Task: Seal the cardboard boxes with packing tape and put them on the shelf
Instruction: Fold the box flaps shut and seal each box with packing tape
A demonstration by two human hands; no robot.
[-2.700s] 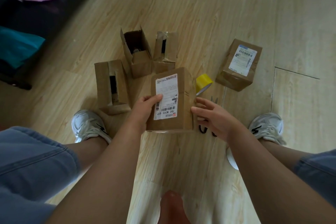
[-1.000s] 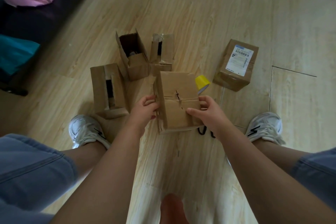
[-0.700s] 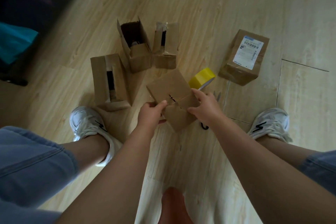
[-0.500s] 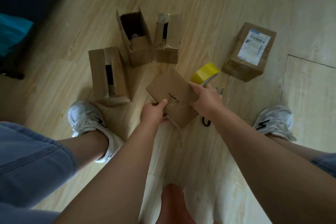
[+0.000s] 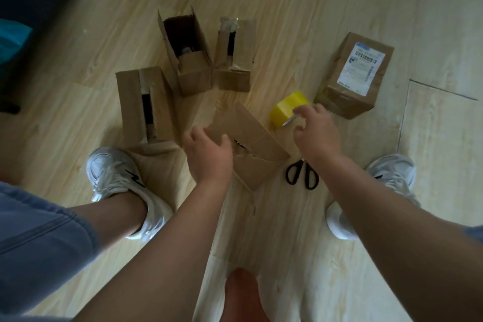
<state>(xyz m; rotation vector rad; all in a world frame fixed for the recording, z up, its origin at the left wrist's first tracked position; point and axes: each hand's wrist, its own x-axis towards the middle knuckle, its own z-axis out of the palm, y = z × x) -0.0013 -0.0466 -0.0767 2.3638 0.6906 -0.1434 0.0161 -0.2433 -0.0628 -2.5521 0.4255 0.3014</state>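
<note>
Right hand curls at the yellow tape roll, grip unclear; left hand hangs loose-fingered over the box. Best bet: pin the flaps flat, then tape along the seam.

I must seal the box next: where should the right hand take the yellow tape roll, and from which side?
Probably grip the yellow tape roll across its band, from above on the near side: it lies tilted, band upward, beside the right hand.

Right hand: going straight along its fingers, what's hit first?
Likely the yellow tape roll: fingertips of the right hand sit at its near edge, contact unclear. The labelled box lies beyond.
</note>
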